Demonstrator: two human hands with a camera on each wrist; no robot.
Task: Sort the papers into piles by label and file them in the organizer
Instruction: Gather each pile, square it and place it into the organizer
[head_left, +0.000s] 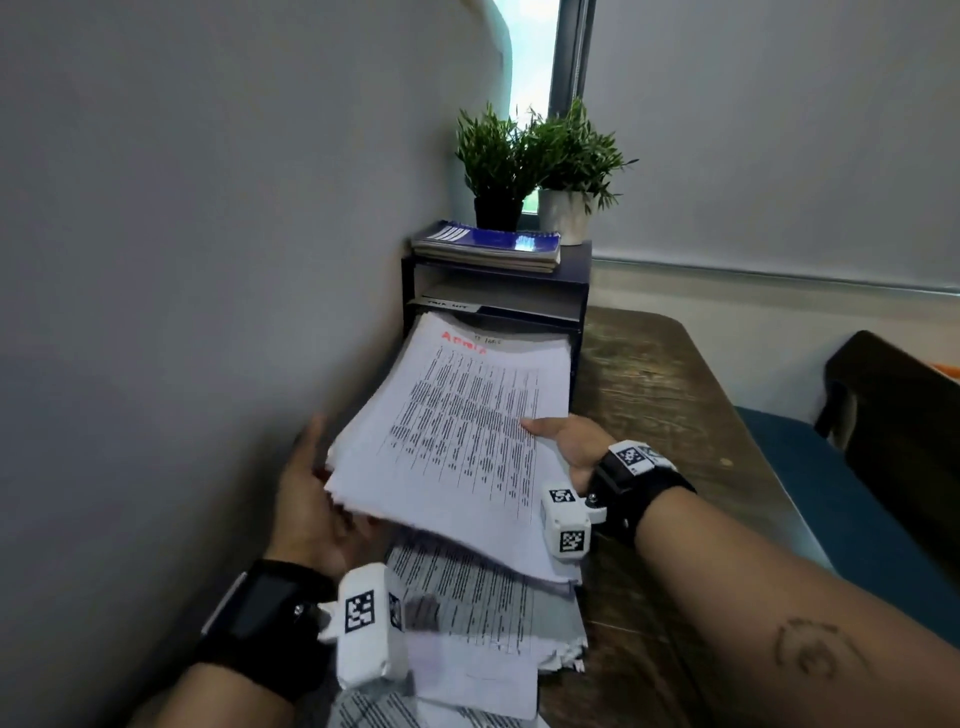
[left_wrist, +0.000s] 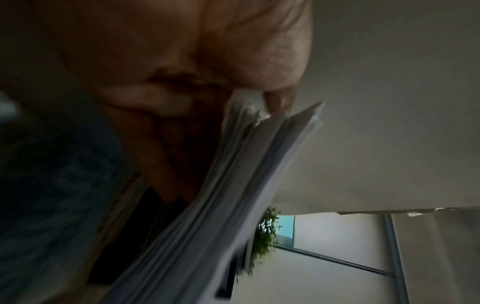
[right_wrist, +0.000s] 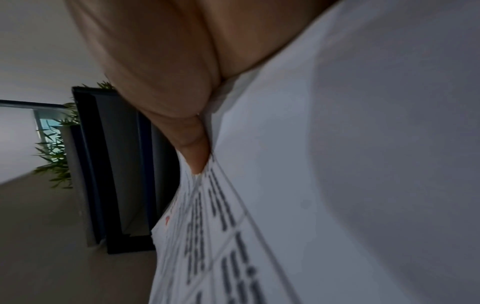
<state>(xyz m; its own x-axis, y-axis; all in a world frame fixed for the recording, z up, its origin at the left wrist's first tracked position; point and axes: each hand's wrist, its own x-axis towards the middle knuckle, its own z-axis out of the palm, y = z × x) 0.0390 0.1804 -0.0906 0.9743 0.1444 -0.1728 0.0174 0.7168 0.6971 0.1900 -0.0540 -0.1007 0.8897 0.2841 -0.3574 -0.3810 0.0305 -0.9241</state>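
Observation:
A thick stack of printed papers (head_left: 467, 431) with a red label at its top is held tilted above the table, its far end at the lower slot of the dark blue organizer (head_left: 579, 291). My left hand (head_left: 322, 478) holds the stack's left edge; the left wrist view shows the thumb on top of the stack (left_wrist: 221, 205) and fingers under it. My right hand (head_left: 558, 441) grips the right edge with its thumb on the top sheet. In the right wrist view the thumb presses the stack (right_wrist: 285, 185) beside the organizer (right_wrist: 116, 164).
More loose printed papers (head_left: 483, 603) lie on the wooden table (head_left: 675, 415) under the stack. Notebooks (head_left: 488, 244) and two potted plants (head_left: 535, 156) sit on top of the organizer. A wall runs close along the left. A dark chair (head_left: 893, 415) stands at the right.

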